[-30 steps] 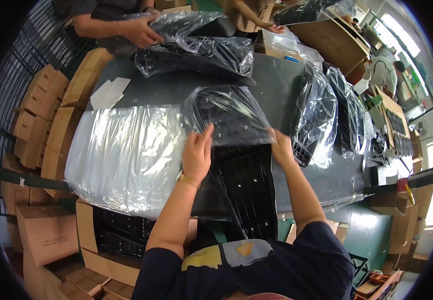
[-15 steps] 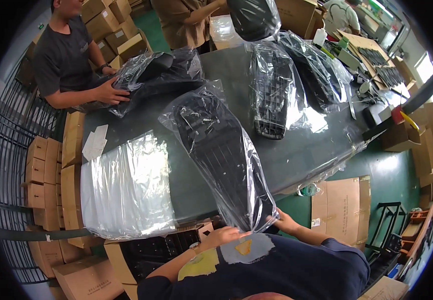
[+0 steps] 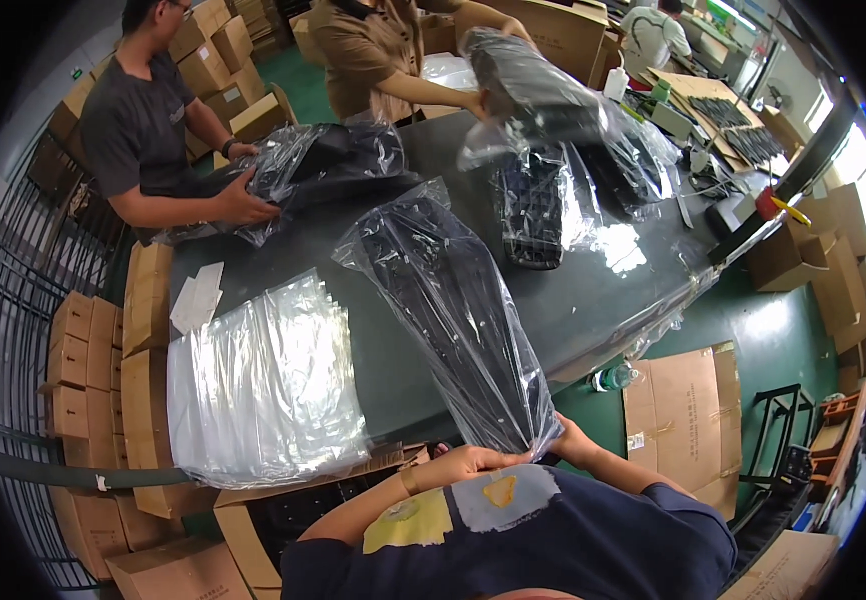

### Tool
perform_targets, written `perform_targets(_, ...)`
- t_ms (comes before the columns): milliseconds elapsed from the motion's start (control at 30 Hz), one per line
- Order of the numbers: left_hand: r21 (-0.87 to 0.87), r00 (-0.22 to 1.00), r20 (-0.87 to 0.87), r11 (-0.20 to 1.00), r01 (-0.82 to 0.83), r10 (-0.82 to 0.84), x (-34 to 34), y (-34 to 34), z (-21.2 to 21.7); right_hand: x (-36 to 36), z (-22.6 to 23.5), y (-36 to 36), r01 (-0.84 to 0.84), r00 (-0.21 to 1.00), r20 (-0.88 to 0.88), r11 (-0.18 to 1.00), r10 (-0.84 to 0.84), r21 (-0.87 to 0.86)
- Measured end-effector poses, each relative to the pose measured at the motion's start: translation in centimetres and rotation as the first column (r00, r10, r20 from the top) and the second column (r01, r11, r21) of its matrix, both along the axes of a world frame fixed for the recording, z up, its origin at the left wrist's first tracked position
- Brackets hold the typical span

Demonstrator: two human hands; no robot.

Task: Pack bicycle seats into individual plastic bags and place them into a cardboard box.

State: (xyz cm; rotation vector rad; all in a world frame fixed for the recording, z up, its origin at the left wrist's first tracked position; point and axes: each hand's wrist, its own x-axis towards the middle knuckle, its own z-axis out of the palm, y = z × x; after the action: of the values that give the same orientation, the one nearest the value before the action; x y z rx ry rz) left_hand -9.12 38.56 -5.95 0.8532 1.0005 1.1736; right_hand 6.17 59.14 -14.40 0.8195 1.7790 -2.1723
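Head view: a ribbed black plastic panel point(image 3: 433, 280) sits inside a clear plastic bag point(image 3: 513, 405) at the centre of the dark grey table point(image 3: 593, 310), slanting from the middle toward five o'clock and overhanging the near edge. There, the wearer's left hand point(image 3: 478, 460), palm partly hidden, grasps the bag's gathered end, and the right hand point(image 3: 575, 442) grips the same end just beside it. At eight o'clock lies a stack of clear flat bags point(image 3: 268, 385), with white cards point(image 3: 198, 297) at nine. At ten, a co-worker in a dark grey shirt point(image 3: 133, 130) holds a bagged black part point(image 3: 338, 160); at twelve, another in a brown shirt point(image 3: 378, 55) handles a blurred bagged piece point(image 3: 543, 85). A bagged black grid panel point(image 3: 533, 215) rests at two o'clock, a flattened cardboard box point(image 3: 678, 420) on the floor at four.
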Motion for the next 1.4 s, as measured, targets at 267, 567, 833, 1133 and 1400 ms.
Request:
perform_targets(267, 0.074, 0.999, 0.013, 0.996, 0.043, -0.044, 0.1, -2.7, -2.1, 1.5, -2.2, -3.5, 0.171, 0.984, 0.058, 0.983, -0.167, -0.064)
perform_targets(567, 0.142, 0.884, -0.162, 0.897, -0.419, 0.438, -0.2, -8.0, -3.2, -9.3, -2.0, -3.9, 0.140, 0.990, -0.016, 0.988, -0.139, 0.061)
perform_targets(833, -0.076, 0.235, -0.501, 0.228, -0.971, 0.833, 6.7, -19.0, -16.8, -21.7, -1.3, -2.0, 0.211, 0.966, -0.068, 0.909, -0.250, -0.359)
perform_targets(1133, -0.602, -0.429, -0.691, -0.792, -0.104, 0.582, 17.6, -30.1, -41.1, -16.0, 0.1, -11.9, -0.446, 0.848, 0.278, 0.891, 0.452, -0.089)
perform_targets(1400, -0.618, -0.306, -0.735, -0.784, -0.065, 0.605, 12.1, -35.4, -45.1, -15.8, -1.3, -12.2, -0.710, 0.606, 0.595, 0.696, 0.527, 0.107)
